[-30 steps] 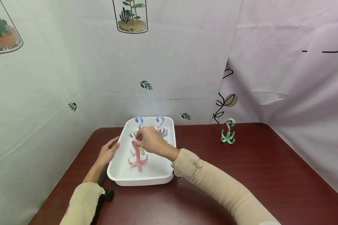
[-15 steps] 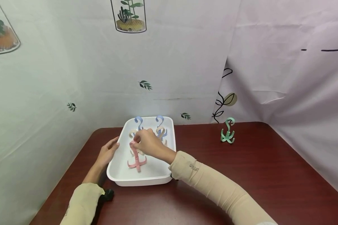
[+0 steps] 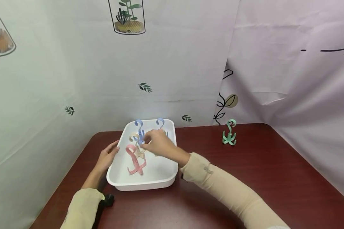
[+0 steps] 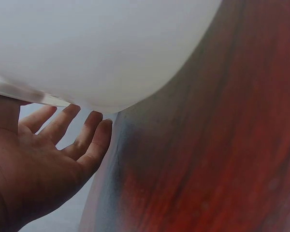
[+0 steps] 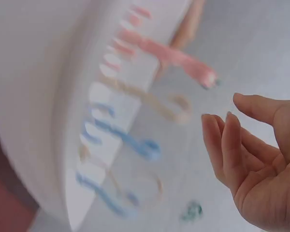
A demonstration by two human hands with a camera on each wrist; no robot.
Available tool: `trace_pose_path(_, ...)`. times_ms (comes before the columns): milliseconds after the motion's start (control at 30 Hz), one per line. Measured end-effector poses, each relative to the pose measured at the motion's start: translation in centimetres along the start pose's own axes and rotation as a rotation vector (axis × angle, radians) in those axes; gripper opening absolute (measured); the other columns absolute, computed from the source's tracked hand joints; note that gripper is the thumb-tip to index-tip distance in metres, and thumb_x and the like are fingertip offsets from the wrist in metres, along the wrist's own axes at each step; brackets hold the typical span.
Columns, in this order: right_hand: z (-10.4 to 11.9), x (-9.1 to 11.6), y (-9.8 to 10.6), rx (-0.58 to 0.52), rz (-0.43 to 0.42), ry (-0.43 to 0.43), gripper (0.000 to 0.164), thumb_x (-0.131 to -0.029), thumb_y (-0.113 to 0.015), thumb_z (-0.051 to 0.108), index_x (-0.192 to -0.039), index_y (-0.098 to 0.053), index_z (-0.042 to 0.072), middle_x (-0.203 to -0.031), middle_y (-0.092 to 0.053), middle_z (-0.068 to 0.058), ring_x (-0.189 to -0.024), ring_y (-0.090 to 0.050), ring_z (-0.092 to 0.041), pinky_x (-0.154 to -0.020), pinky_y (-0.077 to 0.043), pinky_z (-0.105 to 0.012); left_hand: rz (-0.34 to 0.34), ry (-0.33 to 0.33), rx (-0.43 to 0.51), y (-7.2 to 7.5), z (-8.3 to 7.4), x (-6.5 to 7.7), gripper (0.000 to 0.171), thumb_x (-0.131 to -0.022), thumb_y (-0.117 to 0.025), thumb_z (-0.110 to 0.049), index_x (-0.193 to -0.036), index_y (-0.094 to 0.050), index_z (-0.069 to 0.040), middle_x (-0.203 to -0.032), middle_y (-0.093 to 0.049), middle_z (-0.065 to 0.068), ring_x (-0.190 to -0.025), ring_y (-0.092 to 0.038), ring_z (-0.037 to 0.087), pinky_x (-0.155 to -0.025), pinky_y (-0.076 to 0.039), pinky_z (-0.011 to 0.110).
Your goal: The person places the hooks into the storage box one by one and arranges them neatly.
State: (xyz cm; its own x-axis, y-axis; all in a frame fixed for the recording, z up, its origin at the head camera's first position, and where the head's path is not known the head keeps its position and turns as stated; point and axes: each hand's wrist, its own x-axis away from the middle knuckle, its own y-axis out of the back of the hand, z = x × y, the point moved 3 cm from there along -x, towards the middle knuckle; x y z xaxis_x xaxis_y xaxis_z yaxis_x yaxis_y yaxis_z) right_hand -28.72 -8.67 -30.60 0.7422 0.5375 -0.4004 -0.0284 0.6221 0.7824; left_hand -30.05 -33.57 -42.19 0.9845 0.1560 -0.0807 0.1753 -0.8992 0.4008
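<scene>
A pink four-prong swivel hook (image 3: 136, 161) stands in the white tray (image 3: 144, 187), its curved top leaning left. My right hand (image 3: 162, 143) hovers just right of it over the tray, fingers loosely bent; the right wrist view shows nothing between thumb and fingertips. Behind the pink hook is a beige hook (image 3: 133, 137), with a blue hook (image 3: 139, 124) beyond. Another blue hook (image 3: 160, 122) at the tray's far right is partly hidden by my right hand. A second beige hook (image 5: 159, 188) shows in the right wrist view. My left hand (image 3: 106, 158) holds the tray's left rim between thumb and fingers.
A green hook (image 3: 229, 134) stands at the back right of the dark red table (image 3: 223, 178). Patterned cloth (image 3: 175, 63) hangs behind and at both sides. A small black object (image 3: 109, 200) sits at my left wrist.
My right hand has let go of the pink hook's top and moved slightly right. The pink hook now leans left. My left hand stays at the tray's rim.
</scene>
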Motion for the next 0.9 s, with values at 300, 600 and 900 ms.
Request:
trace_pose_path(300, -10.2, 3.3, 11.0, 0.028, -0.270, -0.178, 0.022, -0.083, -0.067, 0.021, -0.097, -0.070, 0.006, -0.090, -0.069, -0.007, -0.078, -0.065, -0.018, -0.066, -0.052, -0.031, 0.001, -0.012, 0.014, 0.1, 0.1, -0.2, 0.050, -0.098, -0.044, -0.029, -0.143, -0.034, -0.009, -0.139, -0.041, 0.021, -0.118, -0.048, 0.034, -0.079, -0.049, 0.025)
trace_pose_path(600, -21.9, 8.8, 18.0, 0.249, -0.266, -0.650, 0.055, -0.088, -0.057, 0.038, -0.130, -0.050, 0.005, -0.128, -0.050, -0.022, -0.107, -0.050, -0.041, -0.069, -0.045, -0.052, -0.005, -0.009, 0.005, 0.3, 0.2, -0.3, 0.052, -0.098, -0.044, -0.032, -0.143, -0.033, -0.010, -0.139, -0.041, 0.020, -0.117, -0.048, 0.034, -0.074, -0.047, 0.020)
trace_pose_path(900, -24.8, 10.0, 17.4, 0.138, -0.236, -0.592, 0.034, -0.090, -0.060, 0.021, -0.112, -0.061, -0.004, -0.096, -0.067, -0.021, -0.090, -0.061, -0.035, -0.081, -0.045, -0.051, 0.003, 0.003, 0.014, 0.1, 0.4, -0.4, 0.052, -0.098, -0.044, -0.031, -0.143, -0.033, -0.011, -0.139, -0.040, 0.020, -0.116, -0.049, 0.035, -0.080, -0.050, 0.029)
